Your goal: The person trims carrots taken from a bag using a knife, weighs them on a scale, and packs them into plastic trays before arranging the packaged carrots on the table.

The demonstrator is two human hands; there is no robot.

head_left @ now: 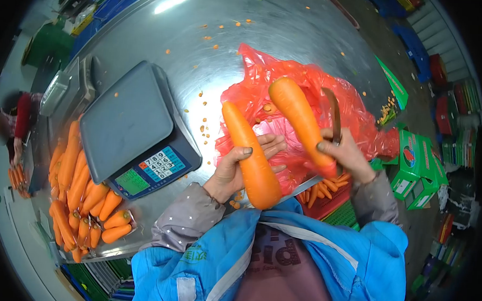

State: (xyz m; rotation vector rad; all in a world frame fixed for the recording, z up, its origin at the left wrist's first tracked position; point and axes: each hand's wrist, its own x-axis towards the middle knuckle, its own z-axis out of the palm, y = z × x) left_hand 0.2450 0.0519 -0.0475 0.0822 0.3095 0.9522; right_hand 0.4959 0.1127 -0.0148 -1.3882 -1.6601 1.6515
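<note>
My left hand (pixel 232 169) holds a large carrot (pixel 254 162), its thumb on top and its fingers stretched out behind. In my right hand (pixel 348 155) are a second large carrot (pixel 296 112), gripped near its lower end, and a thin brown-bladed tool (pixel 332 109) that looks like a knife; its handle is hidden in the palm. Both carrots are tilted, thick and smooth. Beneath and behind them a crumpled red plastic bag (pixel 350 101) lies spread on the metal table (pixel 204 17).
A digital scale (pixel 126 121) stands to the left, beside a pile of carrots (pixel 80 197). Orange scraps dot the table. Below the table edge is a red crate (pixel 324 203) with smaller carrots. Green boxes (pixel 412 163) stand right. Another person's arm (pixel 22 117) shows far left.
</note>
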